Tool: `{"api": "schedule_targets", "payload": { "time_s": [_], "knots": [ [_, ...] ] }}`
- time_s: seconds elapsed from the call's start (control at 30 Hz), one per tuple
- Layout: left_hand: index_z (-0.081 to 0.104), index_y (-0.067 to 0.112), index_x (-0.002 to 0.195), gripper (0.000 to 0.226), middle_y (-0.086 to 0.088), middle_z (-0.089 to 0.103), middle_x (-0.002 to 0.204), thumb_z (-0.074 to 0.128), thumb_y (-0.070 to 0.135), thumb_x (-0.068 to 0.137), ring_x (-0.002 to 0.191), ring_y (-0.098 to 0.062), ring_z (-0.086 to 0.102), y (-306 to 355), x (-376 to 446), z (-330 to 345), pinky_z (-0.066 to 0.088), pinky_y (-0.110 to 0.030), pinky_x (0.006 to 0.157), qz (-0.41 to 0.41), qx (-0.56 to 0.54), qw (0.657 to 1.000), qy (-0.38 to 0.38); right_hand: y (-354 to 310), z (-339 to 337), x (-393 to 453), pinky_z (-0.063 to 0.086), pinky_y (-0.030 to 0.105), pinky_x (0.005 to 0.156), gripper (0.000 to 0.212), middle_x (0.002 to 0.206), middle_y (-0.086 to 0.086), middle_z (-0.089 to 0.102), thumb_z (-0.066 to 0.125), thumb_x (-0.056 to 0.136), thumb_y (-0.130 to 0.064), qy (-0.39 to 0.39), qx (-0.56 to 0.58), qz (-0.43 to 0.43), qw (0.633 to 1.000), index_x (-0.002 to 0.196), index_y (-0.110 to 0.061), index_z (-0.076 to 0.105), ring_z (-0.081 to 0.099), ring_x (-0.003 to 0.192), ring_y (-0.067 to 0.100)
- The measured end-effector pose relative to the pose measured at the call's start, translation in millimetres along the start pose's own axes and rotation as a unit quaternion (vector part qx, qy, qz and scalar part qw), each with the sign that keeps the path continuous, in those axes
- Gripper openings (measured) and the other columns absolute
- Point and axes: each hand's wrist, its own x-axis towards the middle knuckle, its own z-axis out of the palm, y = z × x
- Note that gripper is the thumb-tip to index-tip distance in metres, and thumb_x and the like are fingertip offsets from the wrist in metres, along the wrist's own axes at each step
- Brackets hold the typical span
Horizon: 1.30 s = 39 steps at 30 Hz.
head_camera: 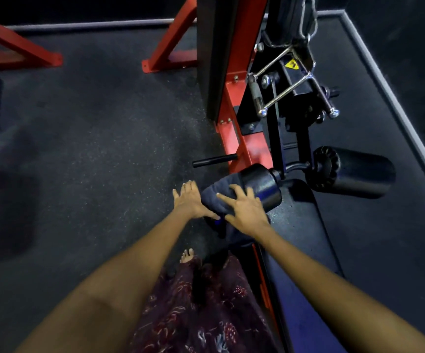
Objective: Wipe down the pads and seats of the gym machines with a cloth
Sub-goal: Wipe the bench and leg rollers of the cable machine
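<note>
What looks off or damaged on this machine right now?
Nothing stands out. Both roller pads, near and far, look intact, and the seat shows no tears or spills. The cloth is draped over the near roller pad's end under the right hand; the left hand rests beside it.

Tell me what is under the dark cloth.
The cloth drapes over the near end of the left roller pad, right hand spread on top. The pad's covered end and anything beneath it are hidden.

To your left the floor [78, 149] lies open; ahead the red frame [234, 138] and chrome handle [290, 82] block you, and the far roller pad [354, 171] crowds the right.
</note>
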Motion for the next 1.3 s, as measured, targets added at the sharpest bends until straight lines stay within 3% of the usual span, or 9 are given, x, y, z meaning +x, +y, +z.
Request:
{"api": "schedule_targets", "payload": {
  "time_s": [0.13,0.27,0.37,0.47,0.63,0.87,1.03,1.17,1.3],
  "knots": [
    [-0.008,0.009,0.151,0.133,-0.006,-0.002,0.161,0.076,0.062,0.063,0.147,-0.022,-0.003,4.3,9.0,-1.3,-0.004,-0.051,0.118,0.023,-0.007,0.998,-0.056,67.3,-8.1,2.8,0.043,0.045,0.094,0.063,0.153,0.001,0.024,0.062,0.085,-0.037,0.037,0.021,0.086,0.995,0.142,-0.042,0.036,0.030,0.128,0.037],
    [0.005,0.018,0.153,0.121,-0.003,0.013,0.159,0.077,0.059,0.065,0.146,-0.023,0.011,5.6,9.0,3.8,-0.007,-0.062,0.113,0.008,-0.044,0.996,-0.075,66.4,-20.2,20.8,0.039,0.049,0.097,0.057,0.148,0.008,0.025,0.059,0.088,-0.036,0.057,0.083,0.207,0.973,0.141,-0.034,0.041,0.029,0.126,0.038],
    [0.011,0.016,0.152,0.118,-0.002,0.017,0.157,0.078,0.058,0.064,0.145,-0.023,0.018,9.2,4.2,7.6,-0.007,-0.062,0.112,0.008,-0.049,0.998,-0.049,28.6,-18.1,25.3,0.035,0.049,0.099,0.057,0.149,0.007,0.024,0.058,0.088,-0.037,0.057,0.055,0.204,0.976,0.142,-0.037,0.038,0.027,0.129,0.038],
    [0.012,0.011,0.149,0.111,-0.005,0.022,0.153,0.077,0.051,0.069,0.143,-0.022,0.021,14.8,-5.4,14.0,-0.003,-0.061,0.113,0.010,-0.012,1.000,0.002,-11.0,1.2,11.6,0.035,0.050,0.100,0.062,0.153,0.005,0.019,0.058,0.088,-0.036,0.037,0.044,0.119,0.991,0.144,-0.040,0.032,0.027,0.130,0.036],
    [0.006,0.004,0.149,0.108,-0.012,0.012,0.156,0.070,0.050,0.076,0.147,-0.025,0.004,24.2,-26.6,41.0,-0.008,-0.049,0.116,0.022,0.051,0.994,0.089,3.5,20.5,-19.6,0.044,0.044,0.092,0.070,0.153,0.007,0.027,0.066,0.080,-0.029,0.057,0.083,0.076,0.992,0.143,-0.039,0.037,0.038,0.119,0.037],
    [-0.004,-0.004,0.147,0.102,-0.020,0.005,0.157,0.061,0.046,0.087,0.146,-0.032,0.000,45.1,-44.6,70.0,-0.016,-0.049,0.109,-0.005,0.127,0.979,0.158,76.3,-17.1,12.9,0.040,0.048,0.096,0.060,0.151,0.008,0.024,0.059,0.090,-0.029,0.084,0.125,0.251,0.956,0.144,-0.036,0.036,0.032,0.123,0.039],
    [0.006,0.002,0.147,0.099,-0.015,0.014,0.154,0.066,0.046,0.082,0.145,-0.028,0.010,43.0,-42.6,67.0,-0.005,-0.051,0.115,-0.005,0.098,0.982,0.164,23.3,-17.3,26.0,0.033,0.049,0.102,0.061,0.154,0.007,0.018,0.056,0.089,-0.033,0.076,0.064,0.200,0.975,0.145,-0.039,0.032,0.023,0.133,0.039],
    [0.027,0.008,0.137,0.068,-0.007,0.031,0.139,0.061,0.031,0.083,0.137,-0.024,0.026,20.5,-30.2,52.0,0.004,-0.042,0.119,0.029,-0.021,0.982,0.185,-22.6,11.7,-2.1,0.035,0.046,0.102,0.067,0.156,0.008,0.017,0.058,0.087,-0.029,0.053,0.072,0.087,0.992,0.147,-0.039,0.028,0.027,0.132,0.038],
    [0.030,0.010,0.136,0.097,-0.005,0.032,0.138,0.081,0.050,0.064,0.136,-0.022,0.029,-4.6,-19.5,38.1,0.005,-0.043,0.119,0.043,-0.147,0.978,0.145,9.3,25.3,-18.8,0.048,0.049,0.089,0.072,0.145,0.012,0.041,0.074,0.073,-0.023,0.076,0.105,0.043,0.991,0.139,-0.034,0.047,0.046,0.115,0.041]
  ]
}}
